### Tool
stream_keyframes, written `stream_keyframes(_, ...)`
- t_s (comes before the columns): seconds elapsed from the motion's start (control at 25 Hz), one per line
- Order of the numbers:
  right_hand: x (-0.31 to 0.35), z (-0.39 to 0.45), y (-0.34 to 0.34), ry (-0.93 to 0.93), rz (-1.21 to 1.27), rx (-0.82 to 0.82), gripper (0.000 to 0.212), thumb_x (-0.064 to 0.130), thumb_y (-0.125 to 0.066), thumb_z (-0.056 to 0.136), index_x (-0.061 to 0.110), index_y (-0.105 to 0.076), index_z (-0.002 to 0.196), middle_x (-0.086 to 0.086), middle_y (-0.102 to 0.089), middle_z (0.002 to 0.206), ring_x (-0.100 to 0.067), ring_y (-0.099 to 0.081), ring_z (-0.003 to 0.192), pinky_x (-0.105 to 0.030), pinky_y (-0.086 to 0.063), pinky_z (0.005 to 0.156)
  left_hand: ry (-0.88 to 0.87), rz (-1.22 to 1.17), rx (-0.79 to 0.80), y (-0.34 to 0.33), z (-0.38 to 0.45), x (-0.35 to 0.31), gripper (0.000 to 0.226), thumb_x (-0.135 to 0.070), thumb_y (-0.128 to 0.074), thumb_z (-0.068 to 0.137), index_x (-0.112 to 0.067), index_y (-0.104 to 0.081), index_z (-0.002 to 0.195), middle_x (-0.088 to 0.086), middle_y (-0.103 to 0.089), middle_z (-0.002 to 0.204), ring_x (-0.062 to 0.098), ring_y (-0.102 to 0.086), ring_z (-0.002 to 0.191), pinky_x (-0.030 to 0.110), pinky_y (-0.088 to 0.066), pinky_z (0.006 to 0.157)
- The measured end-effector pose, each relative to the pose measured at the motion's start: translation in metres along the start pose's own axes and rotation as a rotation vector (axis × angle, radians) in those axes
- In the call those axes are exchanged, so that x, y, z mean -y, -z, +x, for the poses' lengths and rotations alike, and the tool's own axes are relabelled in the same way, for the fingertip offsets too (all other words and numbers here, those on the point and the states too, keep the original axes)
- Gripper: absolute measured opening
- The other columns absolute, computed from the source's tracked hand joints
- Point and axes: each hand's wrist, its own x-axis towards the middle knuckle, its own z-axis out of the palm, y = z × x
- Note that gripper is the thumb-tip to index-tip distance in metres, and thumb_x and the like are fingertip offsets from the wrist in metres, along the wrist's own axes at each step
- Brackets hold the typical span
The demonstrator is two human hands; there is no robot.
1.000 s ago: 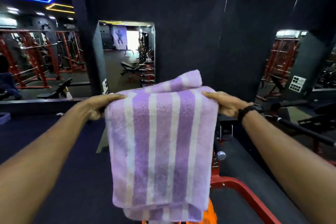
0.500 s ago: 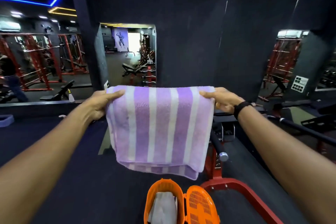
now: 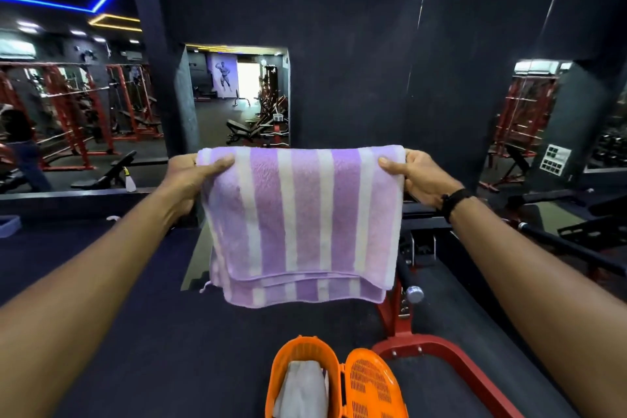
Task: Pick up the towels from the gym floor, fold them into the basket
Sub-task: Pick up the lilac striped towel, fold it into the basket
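Note:
A purple and white striped towel hangs folded in front of me at chest height. My left hand pinches its top left corner and my right hand pinches its top right corner, thumbs on the near side. Below it on the dark floor stands an orange plastic basket with its lid swung open to the right. A folded white towel lies inside the basket.
A red steel machine frame with a black padded bar stands right of the basket. Black benches and a bar sit at the far right. Mirrors on the dark wall reflect red racks, and a spray bottle stands left.
The towel went from a long hanging fold to a shorter one, its lower half doubled up. Its bottom edge rose, uncovering the orange basket with the white towel below.

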Motion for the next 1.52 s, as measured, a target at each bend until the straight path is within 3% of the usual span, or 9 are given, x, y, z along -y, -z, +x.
stream_keyframes(0.16,0.004,-0.001,0.001,0.044,0.030,-0.138,0.041,0.025,-0.084,0.060,0.011,-0.070,0.096,-0.004,-0.075,0.090,-0.017,-0.070,0.082,-0.033,-0.056,0.072,-0.027,0.075,0.200,0.000,0.000,-0.005,0.025,0.005,-0.072,0.075,-0.008,-0.067,0.096,0.005,-0.072,0.088,0.011,-0.067,0.075,0.019,-0.057,0.069)
stream_keyframes(0.28,0.005,-0.004,0.002,0.117,-0.041,-0.174,0.015,0.010,-0.073,0.080,0.011,-0.069,0.095,0.002,-0.074,0.085,-0.011,-0.069,0.078,-0.027,-0.054,0.071,-0.129,0.237,0.064,0.001,0.000,-0.007,0.017,-0.003,-0.077,0.074,-0.013,-0.068,0.084,0.001,-0.068,0.084,0.003,-0.064,0.067,0.012,-0.053,0.061)
stream_keyframes(0.44,0.012,-0.013,0.004,0.148,0.053,-0.035,0.042,0.025,-0.082,0.061,0.009,-0.070,0.098,-0.004,-0.075,0.093,-0.016,-0.070,0.085,-0.029,-0.058,0.075,-0.183,0.171,0.030,-0.001,-0.007,-0.014,0.015,-0.006,-0.075,0.076,-0.016,-0.066,0.081,-0.013,-0.069,0.061,-0.004,-0.061,0.055,0.010,-0.047,0.050)
stream_keyframes(0.68,0.033,-0.025,0.009,-0.002,0.134,0.236,0.061,0.033,-0.093,0.047,0.016,-0.074,0.102,-0.006,-0.074,0.096,-0.016,-0.071,0.083,-0.027,-0.058,0.068,-0.065,-0.126,0.301,0.012,-0.019,-0.031,0.029,-0.018,-0.078,0.055,-0.013,-0.074,0.084,-0.001,-0.075,0.081,0.007,-0.069,0.069,0.019,-0.056,0.065)
stream_keyframes(0.76,0.025,-0.019,-0.004,-0.071,0.016,0.064,0.056,0.036,-0.094,0.045,0.016,-0.073,0.092,-0.007,-0.072,0.092,-0.015,-0.069,0.072,-0.027,-0.057,0.060,0.025,-0.016,0.159,0.007,-0.014,-0.022,0.026,-0.012,-0.081,0.061,-0.011,-0.069,0.084,0.000,-0.074,0.082,0.010,-0.068,0.067,0.019,-0.054,0.058)
stream_keyframes(0.84,0.012,-0.010,-0.021,-0.099,-0.110,-0.332,0.041,0.026,-0.093,0.053,0.018,-0.055,0.066,-0.002,-0.059,0.071,-0.013,-0.053,0.054,-0.024,-0.043,0.046,0.108,0.133,-0.069,-0.003,-0.012,-0.013,0.029,-0.012,-0.086,0.063,-0.012,-0.061,0.077,0.003,-0.067,0.078,0.014,-0.063,0.067,0.020,-0.049,0.052)
stream_keyframes(0.92,0.000,-0.002,-0.040,-0.016,-0.194,-0.561,0.052,0.016,-0.089,0.059,0.022,-0.037,0.060,0.004,-0.043,0.065,-0.014,-0.040,0.058,-0.025,-0.032,0.048,0.125,0.232,-0.118,-0.018,-0.014,-0.006,0.032,-0.015,-0.086,0.060,-0.009,-0.058,0.074,0.007,-0.061,0.075,0.012,-0.058,0.060,0.020,-0.044,0.050)
stream_keyframes(1.36,0.024,-0.030,-0.142,0.398,-0.247,-0.255,0.026,0.018,-0.078,0.067,0.020,-0.057,0.083,-0.004,-0.071,0.078,-0.014,-0.063,0.071,-0.044,-0.055,0.069,0.196,-0.022,0.179,-0.096,-0.050,-0.045,0.024,-0.022,-0.058,0.089,-0.018,-0.054,0.066,-0.004,-0.053,0.043,0.006,-0.049,0.034,0.013,-0.039,0.039)
stream_keyframes(1.52,0.029,-0.035,-0.142,0.423,-0.253,-0.472,0.017,0.017,-0.078,0.070,0.020,-0.063,0.075,0.000,-0.072,0.070,-0.005,-0.060,0.060,-0.036,-0.056,0.065,0.072,0.063,0.131,-0.102,-0.052,-0.043,0.018,-0.010,-0.048,0.089,-0.016,-0.049,0.072,-0.003,-0.055,0.048,0.008,-0.050,0.036,0.017,-0.041,0.040)
